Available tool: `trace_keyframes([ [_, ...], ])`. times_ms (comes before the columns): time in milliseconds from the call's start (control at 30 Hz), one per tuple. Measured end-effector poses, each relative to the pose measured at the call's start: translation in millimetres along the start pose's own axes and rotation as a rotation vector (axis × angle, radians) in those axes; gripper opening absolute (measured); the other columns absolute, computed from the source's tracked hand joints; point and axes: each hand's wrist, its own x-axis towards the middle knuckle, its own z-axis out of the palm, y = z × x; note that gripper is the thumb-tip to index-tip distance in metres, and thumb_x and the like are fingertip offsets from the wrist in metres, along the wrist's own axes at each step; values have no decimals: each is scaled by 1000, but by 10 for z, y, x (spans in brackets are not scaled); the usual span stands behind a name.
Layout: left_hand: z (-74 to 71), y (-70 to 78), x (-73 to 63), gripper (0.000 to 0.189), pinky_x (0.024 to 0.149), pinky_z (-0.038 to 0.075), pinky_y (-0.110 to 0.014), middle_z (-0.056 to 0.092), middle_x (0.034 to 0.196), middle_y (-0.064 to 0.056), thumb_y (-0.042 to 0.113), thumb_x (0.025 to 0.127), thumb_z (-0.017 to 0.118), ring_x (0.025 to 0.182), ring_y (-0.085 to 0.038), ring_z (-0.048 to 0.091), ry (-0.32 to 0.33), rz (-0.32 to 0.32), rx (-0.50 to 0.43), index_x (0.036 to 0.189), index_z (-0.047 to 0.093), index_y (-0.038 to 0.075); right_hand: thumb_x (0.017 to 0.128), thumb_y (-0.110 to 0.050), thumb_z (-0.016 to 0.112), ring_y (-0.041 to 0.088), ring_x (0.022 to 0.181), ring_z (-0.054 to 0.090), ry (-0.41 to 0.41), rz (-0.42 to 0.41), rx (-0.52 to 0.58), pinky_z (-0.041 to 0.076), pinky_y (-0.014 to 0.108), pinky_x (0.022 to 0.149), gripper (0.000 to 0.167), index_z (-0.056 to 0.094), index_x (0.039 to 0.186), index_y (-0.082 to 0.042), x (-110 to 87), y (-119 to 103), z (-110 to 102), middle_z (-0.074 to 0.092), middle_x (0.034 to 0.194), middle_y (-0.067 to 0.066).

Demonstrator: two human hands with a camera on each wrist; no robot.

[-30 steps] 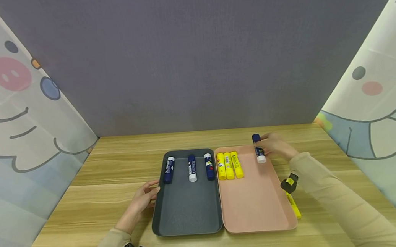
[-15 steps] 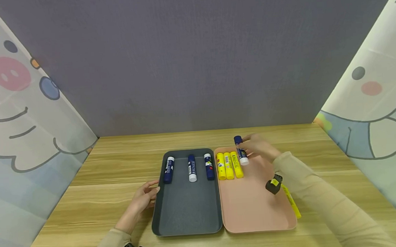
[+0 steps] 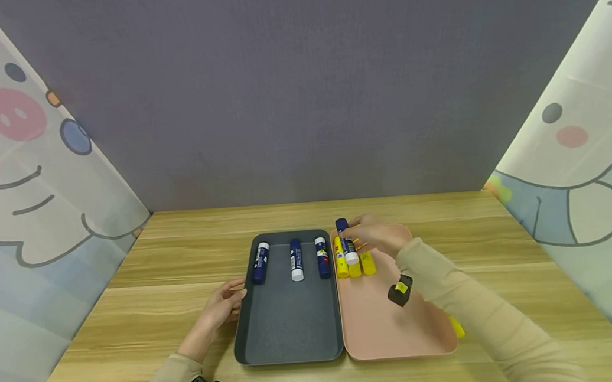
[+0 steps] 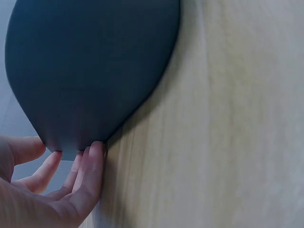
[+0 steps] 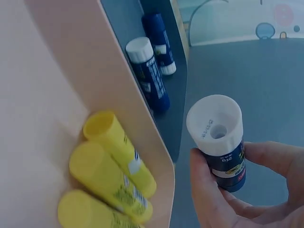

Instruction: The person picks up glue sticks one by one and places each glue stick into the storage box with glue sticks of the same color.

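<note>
My right hand (image 3: 375, 233) pinches a blue glue stick (image 5: 218, 142) between thumb and fingers, its white end facing the wrist camera. In the head view it hangs over the yellow glue sticks (image 3: 341, 265) lying side by side in the pink tray (image 3: 396, 332), partly covering them. The dark grey tray (image 3: 289, 328) stands close on the left, with a blue glue stick (image 3: 259, 264) at its left wall, another blue glue stick (image 3: 296, 261) in the middle and a third blue glue stick (image 3: 322, 259) at its right wall. My left hand (image 3: 220, 306) rests its fingertips against that tray's left outer wall.
One more yellow glue stick (image 3: 457, 326) lies on the wooden table (image 3: 134, 321) just right of the pink tray, mostly hidden by the right sleeve (image 3: 468, 298). A grey panel (image 3: 299, 97) rises behind the table, and printed cartoon sheets stand on both sides.
My right hand has carried the blue glue stick leftward, from the pink tray's right edge to over the yellow glue sticks. The left hand and both trays have stayed put.
</note>
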Motion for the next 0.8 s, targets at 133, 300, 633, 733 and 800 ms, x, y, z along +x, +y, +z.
trace_keyframes([
  [133,2,5,-3,42,65,50,-32,50,108,-19,11,90,49,74,-14,59,0,-1,0,128,39,-2,86,-19,57,31,98,52,-9,5,39,47,40,80,53,36,129,4,46,-33,109,46,121,21],
  [300,6,3,-4,42,64,50,-32,50,108,-19,11,90,49,74,-14,59,9,-7,-3,128,39,-2,85,-17,58,32,93,54,0,15,55,49,39,75,54,36,129,5,71,-87,256,47,118,23],
  [633,-17,-20,18,46,64,50,-30,50,106,-17,16,88,53,73,-13,58,-2,3,-4,128,39,-1,84,-14,58,28,85,55,-34,2,69,51,37,69,54,36,129,7,108,-153,558,52,108,22],
  [733,-21,-23,17,50,64,50,-28,50,106,-15,20,87,55,73,-12,59,-16,4,1,129,38,-1,84,-14,59,27,83,56,-37,6,63,51,36,68,52,38,127,6,119,-177,635,53,103,19],
  [800,-17,-18,12,50,64,50,-28,50,106,-16,20,87,55,73,-11,59,-15,9,7,129,38,-2,84,-14,59,27,82,56,-47,7,63,51,36,68,51,38,126,6,127,-187,677,53,98,18],
])
